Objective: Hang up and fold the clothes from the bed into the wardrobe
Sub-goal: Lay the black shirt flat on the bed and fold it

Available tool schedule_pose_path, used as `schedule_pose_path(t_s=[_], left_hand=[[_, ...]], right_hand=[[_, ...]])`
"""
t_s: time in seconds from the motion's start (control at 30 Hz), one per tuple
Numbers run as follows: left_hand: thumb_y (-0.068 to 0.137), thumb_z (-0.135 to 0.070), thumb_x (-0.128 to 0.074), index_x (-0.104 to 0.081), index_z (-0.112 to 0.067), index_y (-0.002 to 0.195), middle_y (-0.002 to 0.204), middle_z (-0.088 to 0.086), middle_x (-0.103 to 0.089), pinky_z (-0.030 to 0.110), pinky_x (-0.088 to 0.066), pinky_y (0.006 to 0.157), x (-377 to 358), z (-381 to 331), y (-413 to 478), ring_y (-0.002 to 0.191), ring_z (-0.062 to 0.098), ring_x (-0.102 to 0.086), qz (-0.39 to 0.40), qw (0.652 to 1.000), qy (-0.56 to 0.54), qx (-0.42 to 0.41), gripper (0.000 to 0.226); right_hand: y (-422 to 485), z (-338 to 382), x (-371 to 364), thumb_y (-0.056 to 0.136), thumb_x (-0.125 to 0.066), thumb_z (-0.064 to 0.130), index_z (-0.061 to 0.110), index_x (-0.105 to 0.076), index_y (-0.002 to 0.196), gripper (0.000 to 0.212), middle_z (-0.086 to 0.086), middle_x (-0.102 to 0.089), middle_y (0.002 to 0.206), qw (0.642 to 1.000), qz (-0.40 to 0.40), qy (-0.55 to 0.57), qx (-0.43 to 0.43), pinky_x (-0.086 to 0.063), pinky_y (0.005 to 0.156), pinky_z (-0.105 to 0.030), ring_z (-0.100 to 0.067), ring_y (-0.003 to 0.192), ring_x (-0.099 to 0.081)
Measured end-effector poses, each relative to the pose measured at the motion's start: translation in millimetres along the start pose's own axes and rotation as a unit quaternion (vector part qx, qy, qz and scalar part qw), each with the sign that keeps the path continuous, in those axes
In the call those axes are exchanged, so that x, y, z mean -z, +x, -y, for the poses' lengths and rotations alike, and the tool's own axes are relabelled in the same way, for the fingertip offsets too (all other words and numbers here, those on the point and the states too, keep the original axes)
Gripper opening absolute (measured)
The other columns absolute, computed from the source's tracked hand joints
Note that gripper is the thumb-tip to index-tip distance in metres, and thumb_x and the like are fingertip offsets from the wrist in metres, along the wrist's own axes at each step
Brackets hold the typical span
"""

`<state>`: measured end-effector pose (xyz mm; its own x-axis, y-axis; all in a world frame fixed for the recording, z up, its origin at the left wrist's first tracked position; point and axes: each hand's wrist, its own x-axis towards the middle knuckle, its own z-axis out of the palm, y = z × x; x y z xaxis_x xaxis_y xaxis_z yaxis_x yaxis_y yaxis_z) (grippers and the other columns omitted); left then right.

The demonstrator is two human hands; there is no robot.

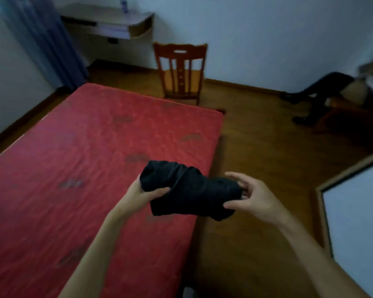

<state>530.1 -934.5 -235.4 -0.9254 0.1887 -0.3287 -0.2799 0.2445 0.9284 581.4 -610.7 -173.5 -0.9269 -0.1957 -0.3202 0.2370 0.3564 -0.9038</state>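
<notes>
The black garment (pixel 190 190) hides the left hand's (pixel 138 193) fingers; seated person (pixel 325 87) is blurred.

I can read nothing here: the dark marks on the red bed cover (pixel 95 147) are too blurred, the black garment (pixel 192 190) I hold shows no legible print, and the pale object (pixel 124 6) at upper left is a smear.

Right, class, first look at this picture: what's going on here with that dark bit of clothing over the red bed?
A person is holding a black garment, bunched into a rough fold, in the air over the near right edge of the red bed. The left hand grips one end, and the right hand pinches the other between thumb and fingers. No other clothes show on the bed. A wooden chair stands beyond its far end.
</notes>
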Motion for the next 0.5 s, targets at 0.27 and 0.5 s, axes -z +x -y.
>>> schedule_pose_path(t_s=[0.27, 0.5], left_hand=[[0.064, -0.053, -0.086, -0.075, -0.019, 0.108, 0.115, 0.008, -0.072, 0.024, -0.057, 0.082, -221.3, -113.3, -18.6, 0.111, 0.027, -0.067, 0.192, 0.97, 0.051, -0.143, 0.057], [0.088, -0.043, -0.069, -0.069, 0.002, 0.102, 0.099, 0.014, -0.072, 0.036, -0.056, 0.078, -440.0, -179.8, -79.2, 0.094, 0.031, -0.07, 0.391, 0.902, 0.065, -0.171, 0.047]], right_hand=[[-203.3, -91.4, 120.9, 0.082, -0.074, 0.045, 0.027, -0.065, 0.099, 0.026, 0.015, -0.05, 0.109, 0.937, -0.302, -0.169, -0.033, -0.044, 0.088, -0.02, -0.002, 0.103, -0.053], [-409.3, -138.5, 169.9, 0.093, -0.064, 0.036, 0.021, -0.061, 0.105, 0.019, 0.01, -0.071, 0.097, 0.838, -0.528, 0.137, -0.027, -0.053, 0.077, -0.023, -0.005, 0.093, -0.068]])
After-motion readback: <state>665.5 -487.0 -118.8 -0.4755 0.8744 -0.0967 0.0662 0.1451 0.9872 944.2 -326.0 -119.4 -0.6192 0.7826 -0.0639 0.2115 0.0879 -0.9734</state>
